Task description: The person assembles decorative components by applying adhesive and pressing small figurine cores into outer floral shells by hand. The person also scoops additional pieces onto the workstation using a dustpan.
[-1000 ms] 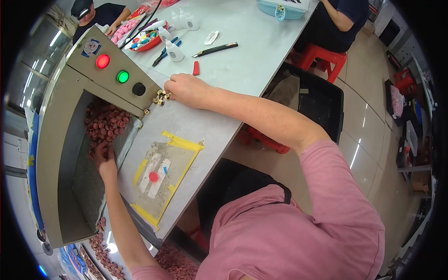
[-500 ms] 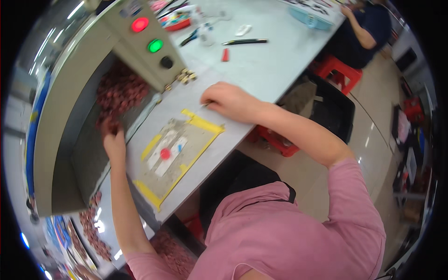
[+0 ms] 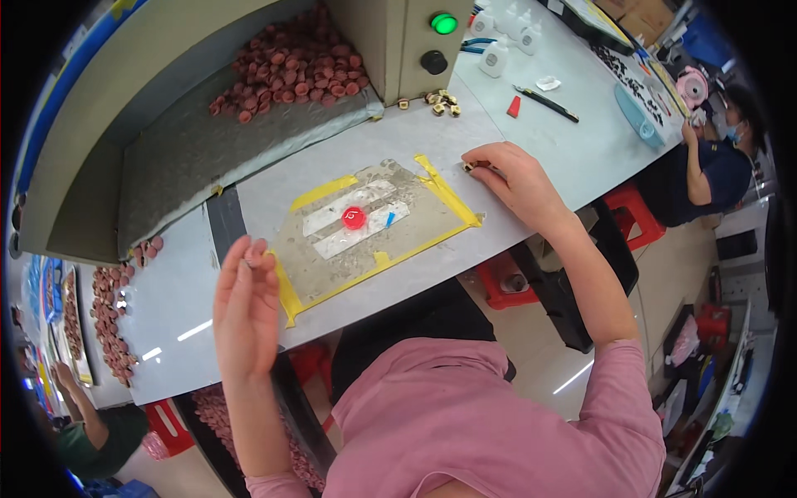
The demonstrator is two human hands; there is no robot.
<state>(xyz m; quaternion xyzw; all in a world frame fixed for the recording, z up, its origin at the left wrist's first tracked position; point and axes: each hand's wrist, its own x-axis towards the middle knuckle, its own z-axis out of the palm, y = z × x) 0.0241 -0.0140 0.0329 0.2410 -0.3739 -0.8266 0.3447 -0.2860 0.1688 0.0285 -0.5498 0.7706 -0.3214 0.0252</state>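
Note:
Beside the left end of a taped grey pad (image 3: 332,282), my left hand (image 3: 247,315) is raised, thumb and fingertips together around what looks like a small pink round piece, mostly hidden by the fingers. My right hand (image 3: 523,184) rests at the pad's far right corner, thumb and forefinger pinching a small dark and cream piece (image 3: 468,168). On the pad, a red round cap (image 3: 354,218) sits between white strips, with a blue scrap (image 3: 390,219) near it. Several similar dark and cream pieces (image 3: 442,103) lie beyond the pad.
A machine housing with a green-lit button (image 3: 444,23) holds a heap of pink cup-shaped pieces (image 3: 299,75). More pink pieces (image 3: 112,319) lie at the left. White bottles (image 3: 494,60), a black pen-like tool (image 3: 548,104) and a blue tray (image 3: 638,116) stand right. Co-workers sit at both sides.
My left hand has come out of the machine opening, away from the pink heap, to the pad's left end. My right hand stays by the pad's far corner. The view has turned.

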